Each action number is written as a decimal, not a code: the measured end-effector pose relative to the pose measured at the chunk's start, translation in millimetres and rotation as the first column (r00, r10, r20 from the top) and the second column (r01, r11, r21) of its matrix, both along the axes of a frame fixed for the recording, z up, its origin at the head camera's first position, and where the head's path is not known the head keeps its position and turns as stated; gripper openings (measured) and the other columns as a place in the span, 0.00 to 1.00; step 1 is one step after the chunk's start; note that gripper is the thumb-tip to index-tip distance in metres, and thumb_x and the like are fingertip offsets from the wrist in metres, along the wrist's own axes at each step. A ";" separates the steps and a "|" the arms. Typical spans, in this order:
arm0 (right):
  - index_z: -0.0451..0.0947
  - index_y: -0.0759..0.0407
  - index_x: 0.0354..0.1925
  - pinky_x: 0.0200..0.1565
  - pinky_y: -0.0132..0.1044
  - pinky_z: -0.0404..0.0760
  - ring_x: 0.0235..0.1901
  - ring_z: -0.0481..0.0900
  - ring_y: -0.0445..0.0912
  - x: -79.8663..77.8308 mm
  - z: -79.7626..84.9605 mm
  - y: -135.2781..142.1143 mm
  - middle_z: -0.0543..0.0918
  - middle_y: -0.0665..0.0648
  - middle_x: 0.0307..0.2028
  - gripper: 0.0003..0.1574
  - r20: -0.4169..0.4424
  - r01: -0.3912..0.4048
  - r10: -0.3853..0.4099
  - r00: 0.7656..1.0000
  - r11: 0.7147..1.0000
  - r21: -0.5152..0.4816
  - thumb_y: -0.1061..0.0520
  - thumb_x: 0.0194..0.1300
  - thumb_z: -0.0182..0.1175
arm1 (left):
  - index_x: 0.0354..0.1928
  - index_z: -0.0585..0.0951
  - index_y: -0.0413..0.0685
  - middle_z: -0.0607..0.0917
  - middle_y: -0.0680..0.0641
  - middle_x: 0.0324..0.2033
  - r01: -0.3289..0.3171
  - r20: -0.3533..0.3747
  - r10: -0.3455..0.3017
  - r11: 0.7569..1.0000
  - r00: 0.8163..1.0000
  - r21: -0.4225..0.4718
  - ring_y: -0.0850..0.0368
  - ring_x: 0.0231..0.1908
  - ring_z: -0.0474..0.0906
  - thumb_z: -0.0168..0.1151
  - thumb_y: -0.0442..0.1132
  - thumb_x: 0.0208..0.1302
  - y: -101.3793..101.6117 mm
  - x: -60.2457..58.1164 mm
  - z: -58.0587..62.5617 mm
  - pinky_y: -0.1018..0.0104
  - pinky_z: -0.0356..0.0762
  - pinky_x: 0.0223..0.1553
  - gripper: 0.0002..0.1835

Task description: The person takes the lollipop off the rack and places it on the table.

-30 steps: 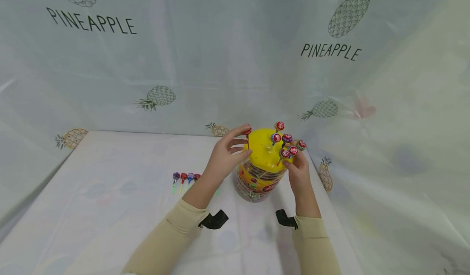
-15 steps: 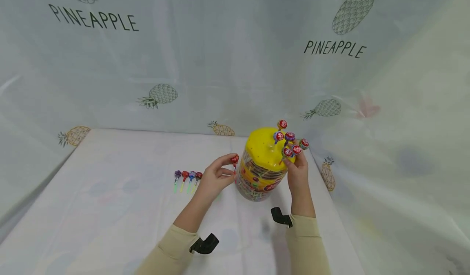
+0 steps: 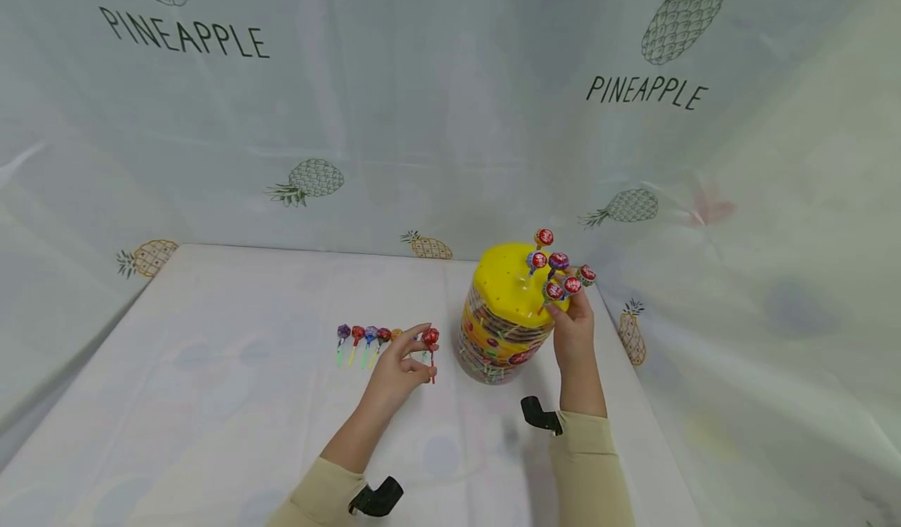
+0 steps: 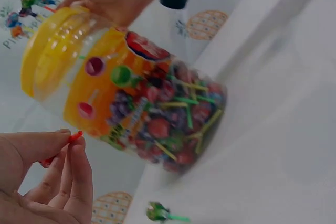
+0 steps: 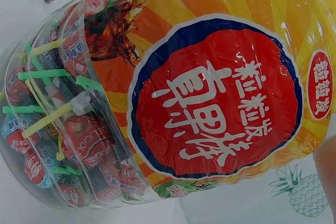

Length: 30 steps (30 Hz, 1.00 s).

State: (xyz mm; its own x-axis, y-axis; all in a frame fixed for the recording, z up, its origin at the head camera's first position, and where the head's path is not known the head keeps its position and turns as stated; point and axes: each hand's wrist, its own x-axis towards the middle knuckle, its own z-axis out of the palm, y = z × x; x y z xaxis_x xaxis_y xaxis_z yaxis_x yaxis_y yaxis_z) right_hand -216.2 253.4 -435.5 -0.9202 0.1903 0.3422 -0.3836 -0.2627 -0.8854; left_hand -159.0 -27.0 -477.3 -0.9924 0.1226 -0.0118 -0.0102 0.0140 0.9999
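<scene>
In the head view my left hand [image 3: 396, 369] pinches a red-wrapped lollipop [image 3: 431, 337] upright between thumb and fingers, over the table left of the jar. Its red stick [image 4: 76, 136] shows between the fingertips in the left wrist view. My right hand [image 3: 576, 331] grips the right side of the clear candy jar [image 3: 495, 339] near its yellow lid [image 3: 503, 281]. Several wrapped lollipops [image 3: 554, 290] stand up from the right part of that lid. Through the jar's lower wall [image 5: 86, 135] loose lollipops show in the right wrist view.
A row of lollipops [image 3: 357, 333] lies on the white-covered table [image 3: 211, 371], partly hidden behind my left hand. One green lollipop [image 4: 158, 212] lies near the jar. A pineapple-print curtain [image 3: 422, 120] hangs behind the table.
My left hand has moved from the jar's lid down and left, carrying the red lollipop away toward the row. My right hand stays on the jar.
</scene>
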 end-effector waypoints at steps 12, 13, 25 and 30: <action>0.75 0.55 0.62 0.71 0.42 0.51 0.70 0.55 0.50 0.9 3.6 -1.3 0.62 0.54 0.71 0.33 0.018 0.014 -0.014 1.000 1.000 -0.003 0.75 0.63 0.51 | 0.63 0.74 0.45 0.84 0.40 0.41 -0.032 0.101 0.044 0.992 0.994 -0.119 0.57 0.20 0.77 0.68 0.19 0.48 -10.5 1.9 -56.1 0.66 0.75 0.28 0.37; 0.75 0.55 0.62 0.70 0.42 0.52 0.70 0.55 0.50 1.1 3.3 -1.6 0.62 0.54 0.71 0.33 0.014 0.012 -0.012 1.000 1.000 -0.004 0.75 0.63 0.51 | 0.63 0.75 0.46 0.84 0.42 0.39 -0.032 0.097 0.047 0.988 0.994 -0.150 0.57 0.19 0.75 0.69 0.20 0.47 -11.0 2.3 -59.9 0.66 0.74 0.28 0.37; 0.76 0.56 0.62 0.70 0.40 0.53 0.70 0.56 0.50 0.5 0.2 -0.6 0.63 0.54 0.71 0.32 -0.017 -0.005 0.005 1.000 1.000 -0.018 0.76 0.63 0.51 | 0.60 0.76 0.44 0.82 0.50 0.31 0.031 0.055 -0.011 0.930 0.998 -0.367 0.58 0.23 0.76 0.72 0.22 0.45 -16.1 -2.5 -84.9 0.64 0.76 0.27 0.35; 0.71 0.56 0.66 0.69 0.38 0.55 0.69 0.57 0.49 -0.1 0.1 -0.3 0.64 0.54 0.69 0.35 -0.013 -0.009 0.009 1.000 1.000 -0.013 0.75 0.63 0.51 | 0.60 0.76 0.44 0.80 0.51 0.28 0.100 0.035 -0.094 0.888 0.995 -0.449 0.58 0.25 0.72 0.74 0.23 0.45 -17.4 -7.1 -77.7 0.64 0.73 0.27 0.36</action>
